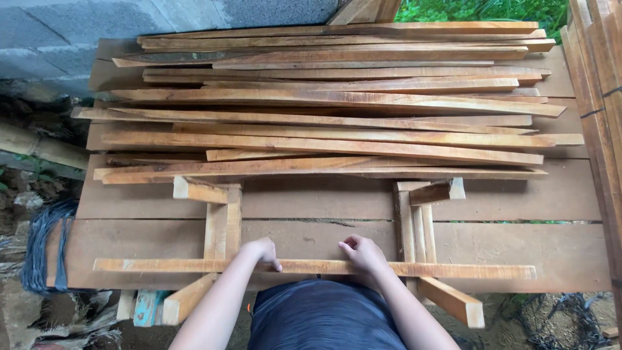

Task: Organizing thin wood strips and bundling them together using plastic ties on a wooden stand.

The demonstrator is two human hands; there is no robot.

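Slat: long thin pale-orange wooden slat [447, 269] lies crosswise on the brown plank workbench [518, 246], at its near edge, resting over two wooden cross-pieces [217, 230].
Left hand [262, 251]: fingers curled, pressing on the slat's top.
Right hand [363, 254]: fingers bent, pinching the slat's far edge.
Progress: one slat positioned; heap of rough wooden strips [324, 110] beyond the slat seemingly untouched.

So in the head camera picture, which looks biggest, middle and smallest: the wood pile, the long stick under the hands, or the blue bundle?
1. Wood pile, the largest by far.
2. Long stick, thin but very long.
3. Blue bundle, the smallest, though partly hidden by the table edge.
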